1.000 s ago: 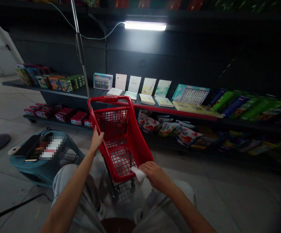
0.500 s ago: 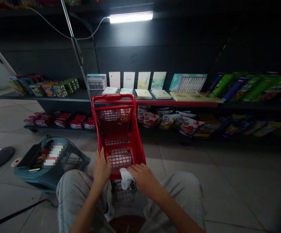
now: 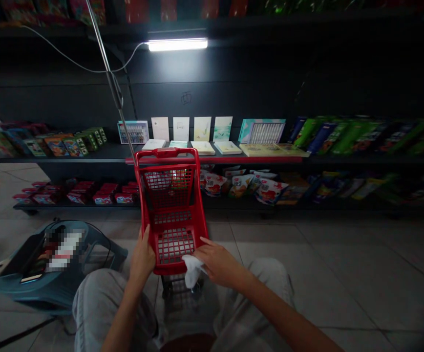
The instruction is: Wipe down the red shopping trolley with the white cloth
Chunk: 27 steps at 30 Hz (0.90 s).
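Observation:
A small red shopping cart with a grid basket stands between my knees, its handle towards the shelf. My left hand is closed on the basket's left side near the front corner, with the fingertips partly hidden behind the rim. At the right front corner, my right hand pinches a crumpled white cloth. The cloth hangs down past the front rim, and the index finger stretches along the basket's right side. Nothing lies on the basket floor.
Ahead, a dark shelf carries notebooks, pen sets and snack packs. A lower shelf holds bagged snacks. A blue-grey stool with a phone and other items stands at left; a metal pole rises behind the cart. A light tube glows above.
My view has shifted right and tilted up a little. My right hand has moved slightly outward from the front rim, its index finger now raised along the side; the left keeps its hold.

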{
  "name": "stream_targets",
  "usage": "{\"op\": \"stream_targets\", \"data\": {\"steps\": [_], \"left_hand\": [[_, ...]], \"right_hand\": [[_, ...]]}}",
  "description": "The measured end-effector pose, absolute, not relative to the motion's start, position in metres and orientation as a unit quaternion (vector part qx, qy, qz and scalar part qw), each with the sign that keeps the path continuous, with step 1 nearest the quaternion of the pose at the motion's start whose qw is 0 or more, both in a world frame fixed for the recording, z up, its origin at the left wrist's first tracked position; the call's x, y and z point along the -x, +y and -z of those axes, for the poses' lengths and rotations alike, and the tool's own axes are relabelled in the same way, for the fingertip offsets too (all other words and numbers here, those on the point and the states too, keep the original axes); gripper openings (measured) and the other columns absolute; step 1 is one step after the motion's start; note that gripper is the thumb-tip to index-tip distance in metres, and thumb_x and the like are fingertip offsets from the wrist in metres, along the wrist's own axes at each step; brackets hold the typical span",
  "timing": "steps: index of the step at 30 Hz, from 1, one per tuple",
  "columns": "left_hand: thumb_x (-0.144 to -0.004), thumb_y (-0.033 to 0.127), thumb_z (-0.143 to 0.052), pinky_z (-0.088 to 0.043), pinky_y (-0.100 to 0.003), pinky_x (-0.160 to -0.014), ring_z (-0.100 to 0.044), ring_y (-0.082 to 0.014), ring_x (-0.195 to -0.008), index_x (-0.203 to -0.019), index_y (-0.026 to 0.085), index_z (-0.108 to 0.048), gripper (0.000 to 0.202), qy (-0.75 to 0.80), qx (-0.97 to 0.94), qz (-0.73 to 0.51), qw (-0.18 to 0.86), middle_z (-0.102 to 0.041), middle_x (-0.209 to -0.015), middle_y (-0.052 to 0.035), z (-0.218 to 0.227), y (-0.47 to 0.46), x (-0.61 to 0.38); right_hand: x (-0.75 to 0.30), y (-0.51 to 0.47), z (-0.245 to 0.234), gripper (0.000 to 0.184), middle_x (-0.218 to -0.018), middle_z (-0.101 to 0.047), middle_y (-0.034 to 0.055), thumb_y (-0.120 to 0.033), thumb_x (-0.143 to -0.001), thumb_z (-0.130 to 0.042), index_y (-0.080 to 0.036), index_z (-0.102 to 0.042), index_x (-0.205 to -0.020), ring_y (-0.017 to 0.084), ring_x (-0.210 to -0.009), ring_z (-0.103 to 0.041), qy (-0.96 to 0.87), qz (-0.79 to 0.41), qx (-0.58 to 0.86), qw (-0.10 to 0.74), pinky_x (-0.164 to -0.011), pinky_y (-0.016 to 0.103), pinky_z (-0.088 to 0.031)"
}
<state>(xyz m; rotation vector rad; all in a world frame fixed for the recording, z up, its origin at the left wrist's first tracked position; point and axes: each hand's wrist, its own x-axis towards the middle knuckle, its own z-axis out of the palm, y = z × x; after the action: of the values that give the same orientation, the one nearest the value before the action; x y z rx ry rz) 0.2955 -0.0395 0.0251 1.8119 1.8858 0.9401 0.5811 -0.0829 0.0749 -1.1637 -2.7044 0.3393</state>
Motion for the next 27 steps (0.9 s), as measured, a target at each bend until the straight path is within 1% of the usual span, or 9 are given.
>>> {"op": "stream_targets", "data": {"steps": [2, 4, 6, 8, 11, 14, 20, 24, 27], "left_hand": [[-0.093, 0.011, -0.034, -0.043, -0.051, -0.121, -0.055, -0.0315, -0.143, -0.162, 0.017, -0.036, 0.069, 0.679, -0.638, -0.318, 0.176, -0.03, -0.171, -0.0149, -0.027, -0.039, -0.299], [-0.092, 0.01, -0.035, -0.044, -0.053, -0.12, -0.057, -0.033, -0.14, -0.162, 0.017, -0.036, 0.07, 0.693, -0.631, -0.309, 0.162, -0.032, -0.17, -0.0165, -0.029, -0.038, -0.301], [-0.091, 0.01, -0.036, -0.044, -0.051, -0.119, -0.06, -0.0325, -0.137, -0.162, 0.016, -0.037, 0.071, 0.699, -0.627, -0.308, 0.15, -0.033, -0.169, -0.0173, -0.03, -0.036, -0.301], [-0.09, 0.01, -0.038, -0.046, -0.049, -0.118, -0.062, -0.0319, -0.134, -0.161, 0.016, -0.039, 0.071, 0.701, -0.628, -0.307, 0.146, -0.035, -0.168, -0.0174, -0.031, -0.033, -0.298], [-0.091, 0.012, -0.039, -0.049, -0.049, -0.116, -0.064, -0.0307, -0.132, -0.16, 0.019, -0.041, 0.07, 0.699, -0.628, -0.309, 0.146, -0.04, -0.167, -0.0142, -0.03, -0.031, -0.287], [-0.09, 0.014, -0.04, -0.045, -0.046, -0.121, -0.059, -0.0279, -0.137, -0.159, 0.022, -0.043, 0.07, 0.681, -0.638, -0.329, 0.145, -0.043, -0.166, -0.0088, -0.026, -0.032, -0.276], [-0.093, 0.016, -0.038, -0.042, -0.049, -0.123, -0.058, -0.029, -0.139, -0.161, 0.024, -0.041, 0.068, 0.687, -0.63, -0.322, 0.164, -0.041, -0.167, -0.0083, -0.027, -0.048, -0.28], [-0.093, 0.014, -0.037, -0.045, -0.048, -0.119, -0.059, -0.0297, -0.138, -0.161, 0.025, -0.039, 0.069, 0.696, -0.626, -0.307, 0.173, -0.036, -0.169, -0.0071, -0.032, -0.059, -0.289], [-0.092, 0.013, -0.039, -0.046, -0.046, -0.119, -0.059, -0.0283, -0.139, -0.161, 0.026, -0.04, 0.07, 0.7, -0.621, -0.311, 0.165, -0.037, -0.169, -0.0062, -0.033, -0.065, -0.291]], "right_hand": [[-0.575, -0.085, -0.073, 0.026, -0.104, -0.074, 0.0071, -0.014, -0.088, -0.057, -0.018, -0.068, -0.111, 0.02, -0.106, -0.068, -0.903, -0.1, 0.411, 0.081, -0.125, 0.044, -0.028], [-0.556, -0.09, -0.072, 0.021, -0.104, -0.075, 0.0099, -0.018, -0.089, -0.057, -0.016, -0.067, -0.107, 0.023, -0.103, -0.07, -0.893, -0.09, 0.435, 0.069, -0.119, 0.045, -0.036], [-0.528, -0.096, -0.071, 0.022, -0.105, -0.075, 0.0131, -0.023, -0.09, -0.057, -0.014, -0.066, -0.108, 0.027, -0.099, -0.071, -0.885, -0.093, 0.452, 0.061, -0.102, 0.044, -0.05], [-0.501, -0.1, -0.071, 0.023, -0.106, -0.075, 0.0135, -0.024, -0.092, -0.054, -0.014, -0.064, -0.11, 0.029, -0.097, -0.072, -0.883, -0.102, 0.452, 0.07, -0.088, 0.041, -0.054], [-0.486, -0.099, -0.071, 0.025, -0.107, -0.075, 0.0127, -0.023, -0.095, -0.05, -0.015, -0.063, -0.115, 0.028, -0.097, -0.073, -0.894, -0.12, 0.425, 0.077, -0.082, 0.037, -0.054], [-0.507, -0.09, -0.078, 0.025, -0.109, -0.077, 0.0125, -0.025, -0.098, -0.048, -0.017, -0.064, -0.116, 0.027, -0.096, -0.074, -0.905, -0.155, 0.394, 0.036, -0.079, 0.035, -0.053], [-0.535, -0.052, -0.109, 0.027, -0.107, -0.079, 0.0102, -0.025, -0.093, -0.057, -0.018, -0.075, -0.111, 0.023, -0.089, -0.074, -0.907, -0.235, 0.317, -0.149, -0.066, 0.026, -0.046], [-0.51, -0.006, -0.117, 0.02, -0.091, -0.079, 0.003, -0.024, -0.084, -0.07, -0.017, -0.08, -0.1, 0.018, -0.077, -0.069, -0.878, -0.312, 0.26, -0.253, -0.063, 0.023, -0.045], [-0.489, 0.043, -0.118, 0.02, -0.088, -0.078, 0.0001, -0.021, -0.078, -0.077, -0.02, -0.082, -0.098, 0.017, -0.077, -0.069, -0.864, -0.303, 0.332, -0.227, -0.07, 0.024, -0.048]]}}
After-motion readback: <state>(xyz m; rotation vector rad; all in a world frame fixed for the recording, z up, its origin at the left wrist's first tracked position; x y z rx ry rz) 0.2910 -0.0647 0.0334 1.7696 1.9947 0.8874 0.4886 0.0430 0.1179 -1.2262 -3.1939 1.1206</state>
